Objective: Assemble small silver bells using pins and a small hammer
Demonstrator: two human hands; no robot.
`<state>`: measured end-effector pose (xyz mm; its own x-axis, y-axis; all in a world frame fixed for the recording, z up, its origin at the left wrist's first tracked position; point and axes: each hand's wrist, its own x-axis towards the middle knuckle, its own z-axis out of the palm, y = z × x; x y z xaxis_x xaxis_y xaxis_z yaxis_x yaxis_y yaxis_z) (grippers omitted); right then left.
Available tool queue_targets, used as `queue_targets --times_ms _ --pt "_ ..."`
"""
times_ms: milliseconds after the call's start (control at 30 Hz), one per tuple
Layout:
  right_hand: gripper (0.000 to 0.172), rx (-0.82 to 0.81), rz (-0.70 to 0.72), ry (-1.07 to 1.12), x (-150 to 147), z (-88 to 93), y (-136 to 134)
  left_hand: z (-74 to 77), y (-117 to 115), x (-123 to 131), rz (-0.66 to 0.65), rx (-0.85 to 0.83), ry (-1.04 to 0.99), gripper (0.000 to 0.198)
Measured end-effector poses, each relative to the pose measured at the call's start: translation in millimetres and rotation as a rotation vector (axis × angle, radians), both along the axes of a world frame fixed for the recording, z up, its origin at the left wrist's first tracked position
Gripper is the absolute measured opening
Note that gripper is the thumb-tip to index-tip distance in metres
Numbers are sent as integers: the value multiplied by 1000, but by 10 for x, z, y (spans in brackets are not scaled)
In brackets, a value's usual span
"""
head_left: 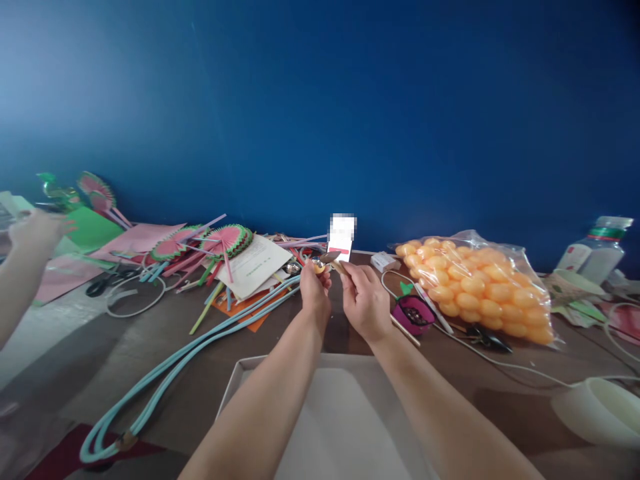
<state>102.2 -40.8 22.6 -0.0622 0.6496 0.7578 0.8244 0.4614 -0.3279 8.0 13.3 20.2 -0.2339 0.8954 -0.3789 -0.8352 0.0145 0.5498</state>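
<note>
In the middle of the head view, my left hand (316,288) is closed around a small shiny round piece (319,266), silvery with a yellowish edge. My right hand (367,300) pinches a thin tool (331,256) with a dark, flat, pointed tip, which reaches over to the round piece; its exact kind is too small to tell. Another shiny metal ball-like thing (292,268) lies just left of my left hand. Behind the hands stands a lit phone screen (342,240), partly blurred. Below my forearms is a shallow white tray (340,400).
To the right are a purple cup (414,315), a clear bag of orange balls (475,283), a bottle (597,250) and a white cup (600,410). Leftward lie watermelon-patterned paper fans (227,243), a light-blue cord (200,350) and scissors (100,285). Another person's hand (37,230) is at far left.
</note>
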Motion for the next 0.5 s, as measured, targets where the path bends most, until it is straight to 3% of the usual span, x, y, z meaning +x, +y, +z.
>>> queue_targets --times_ms 500 --pt "30 -33 -4 -36 -3 -11 11 10 -2 -6 -18 -9 -79 29"
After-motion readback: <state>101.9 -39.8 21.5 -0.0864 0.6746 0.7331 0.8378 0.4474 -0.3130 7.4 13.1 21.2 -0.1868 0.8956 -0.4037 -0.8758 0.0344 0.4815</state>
